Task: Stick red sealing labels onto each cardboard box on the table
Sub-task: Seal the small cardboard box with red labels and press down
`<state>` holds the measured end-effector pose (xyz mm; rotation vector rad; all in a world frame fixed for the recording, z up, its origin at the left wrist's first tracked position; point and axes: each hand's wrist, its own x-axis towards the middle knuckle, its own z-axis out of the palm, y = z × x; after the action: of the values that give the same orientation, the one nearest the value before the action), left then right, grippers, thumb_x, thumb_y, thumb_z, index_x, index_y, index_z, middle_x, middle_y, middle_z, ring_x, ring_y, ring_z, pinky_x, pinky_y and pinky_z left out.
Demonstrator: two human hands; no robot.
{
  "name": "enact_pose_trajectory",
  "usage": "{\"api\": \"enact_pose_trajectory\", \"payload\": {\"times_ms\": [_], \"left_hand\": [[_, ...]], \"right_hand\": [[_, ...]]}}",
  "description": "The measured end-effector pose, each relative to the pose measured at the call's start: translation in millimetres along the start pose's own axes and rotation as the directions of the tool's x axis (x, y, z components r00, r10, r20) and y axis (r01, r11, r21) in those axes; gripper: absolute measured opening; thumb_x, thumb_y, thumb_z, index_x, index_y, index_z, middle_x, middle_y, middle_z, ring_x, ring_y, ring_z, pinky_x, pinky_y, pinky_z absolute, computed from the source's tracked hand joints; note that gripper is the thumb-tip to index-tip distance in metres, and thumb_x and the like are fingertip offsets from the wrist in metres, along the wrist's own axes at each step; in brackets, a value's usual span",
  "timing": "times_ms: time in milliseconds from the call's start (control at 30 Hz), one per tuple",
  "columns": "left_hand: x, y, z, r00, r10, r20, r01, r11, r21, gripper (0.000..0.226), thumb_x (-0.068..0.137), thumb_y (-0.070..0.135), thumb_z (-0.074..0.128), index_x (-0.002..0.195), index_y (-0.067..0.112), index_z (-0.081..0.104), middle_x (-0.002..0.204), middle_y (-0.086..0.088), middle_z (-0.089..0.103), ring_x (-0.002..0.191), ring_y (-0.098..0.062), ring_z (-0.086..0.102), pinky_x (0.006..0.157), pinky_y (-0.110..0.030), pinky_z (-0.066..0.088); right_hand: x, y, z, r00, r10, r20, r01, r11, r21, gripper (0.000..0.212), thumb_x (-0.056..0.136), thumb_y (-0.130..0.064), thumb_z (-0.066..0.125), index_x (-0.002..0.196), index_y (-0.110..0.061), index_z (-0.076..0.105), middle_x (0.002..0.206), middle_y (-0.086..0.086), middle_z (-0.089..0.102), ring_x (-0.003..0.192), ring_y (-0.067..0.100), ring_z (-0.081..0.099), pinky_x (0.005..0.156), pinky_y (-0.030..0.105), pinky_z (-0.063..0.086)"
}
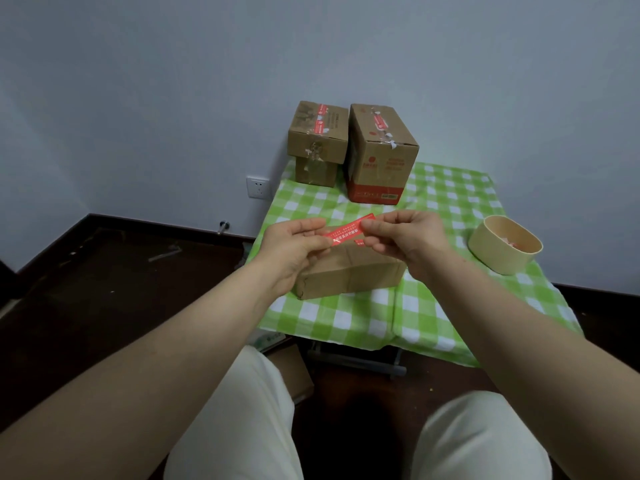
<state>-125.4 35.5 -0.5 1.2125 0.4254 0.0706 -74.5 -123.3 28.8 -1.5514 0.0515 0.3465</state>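
A seated person's knees (242,427) in pale trousers fill the bottom of the view; two bare forearms reach forward from either side. The left hand (294,247) and right hand (405,237) meet over a low table with a green-and-white checked cloth (433,306). Between them they hold a red label (346,232) stretched out flat, white print on it; each hand pinches one end between thumb and curled fingers. The label is held in the air just above a flat box (349,275) of plain cardboard, which lies on the cloth near the table's front edge, partly hidden by the hands.

At the back of the table, against a pale wall, stand two more boxes side by side: a small box (317,143) on the left and a tall box (381,157) on the right, red-printed at its base. The small box carries a red strip (322,117) across its top; so does the tall one. To the right, well apart from the hands, sits an oval beige tub (502,249). Something red and white lies inside it, too small to make out. A wall socket (258,187) shows left of the table, above a dark floor.
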Motion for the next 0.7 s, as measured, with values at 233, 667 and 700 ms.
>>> {"api": "enact_pose_trajectory", "payload": {"times_ms": [233,667,700], "left_hand": [[15.8,4.3,-8.1,0.998,-0.036,-0.057,0.036,0.999,-0.001,0.038,0.078,-0.017,0.060,0.114,-0.004,0.061,0.101,-0.015,0.063,0.079,-0.017,0.063,0.066,-0.019,0.056],[46.5,14.4,-31.3,0.981,-0.022,-0.194,0.067,0.971,0.228,0.021,0.078,-0.004,0.070,0.095,0.006,0.064,0.103,-0.016,0.065,0.069,-0.015,0.063,0.052,-0.015,0.055],[47.9,13.4,-33.2,0.978,-0.016,-0.206,0.070,0.964,0.257,0.022,0.078,-0.002,0.071,0.096,0.006,0.064,0.101,-0.015,0.066,0.068,-0.014,0.063,0.053,-0.015,0.054]], "right_hand": [[10.0,11.0,20.5,0.999,0.015,-0.030,-0.014,1.000,0.022,0.030,0.072,0.003,0.075,0.096,-0.008,0.060,0.058,0.008,0.066,0.039,0.009,0.058,0.041,0.017,0.050],[43.2,16.0,41.0,0.996,-0.052,-0.075,0.018,0.914,-0.404,0.007,0.082,-0.009,0.068,0.079,-0.003,0.066,0.064,0.005,0.060,0.042,0.012,0.044,0.034,0.018,0.030],[45.8,17.1,41.5,0.996,-0.050,-0.069,0.017,0.912,-0.410,0.008,0.081,-0.008,0.070,0.082,0.000,0.067,0.065,0.003,0.061,0.043,0.011,0.042,0.034,0.017,0.029]]}}
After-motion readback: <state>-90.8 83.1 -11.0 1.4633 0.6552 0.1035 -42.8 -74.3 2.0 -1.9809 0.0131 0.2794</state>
